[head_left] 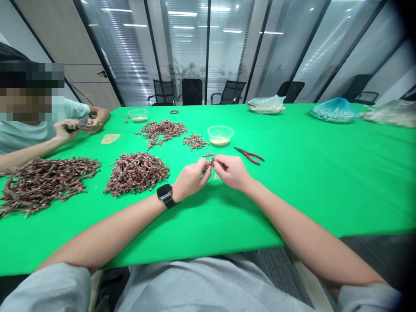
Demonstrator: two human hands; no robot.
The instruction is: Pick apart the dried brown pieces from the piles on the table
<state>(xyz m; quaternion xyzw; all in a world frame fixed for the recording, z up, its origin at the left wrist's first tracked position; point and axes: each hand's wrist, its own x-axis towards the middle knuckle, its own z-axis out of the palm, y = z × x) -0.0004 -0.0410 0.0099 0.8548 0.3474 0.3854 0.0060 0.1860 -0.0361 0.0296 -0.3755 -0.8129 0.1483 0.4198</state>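
Note:
My left hand [194, 177] and my right hand [233, 172] meet over the green cloth, fingertips pinched together. Between them is a small reddish-brown piece [211, 161], mostly covered by the fingers; its exact kind I cannot make out. Both hands are closed on it. A few tiny pale bits [216, 176] lie on the cloth just below the fingertips. Beyond the hands stands a clear plastic tub [220, 135] with small yellowish pieces in its bottom. Red-handled pliers [250, 155] rest to the right of it. A small heap of brown pieces [195, 141] lies left of the tub.
Large heaps of similar pieces lie at left [48, 182], mid-left [137, 173] and farther back [164, 130]. A co-worker's hands [79, 126] hold something at the far left. Plastic bags [333, 111] sit along the right back edge. A second tub [138, 115] stands behind.

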